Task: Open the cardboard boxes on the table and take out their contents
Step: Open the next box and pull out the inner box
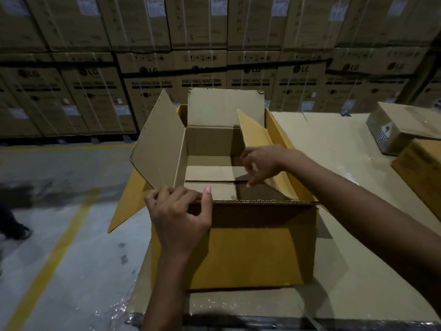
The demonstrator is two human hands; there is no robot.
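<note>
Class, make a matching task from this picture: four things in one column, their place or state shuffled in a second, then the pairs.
1 left hand
2 right hand
3 open box
4 small box

A far right on the table
B grips the near rim
C flaps raised
D against the right flap

Pairs: 1-B, 2-D, 3-C, 4-A

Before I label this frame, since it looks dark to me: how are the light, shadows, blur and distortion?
Head view: dim overall, with the right inside of the box in deep shadow under the right hand. Head view: the wide lens bows the stacked cartons. Head view: a figure at the left edge is motion-blurred, and plastic wrap at the near edge of the table glints.
</note>
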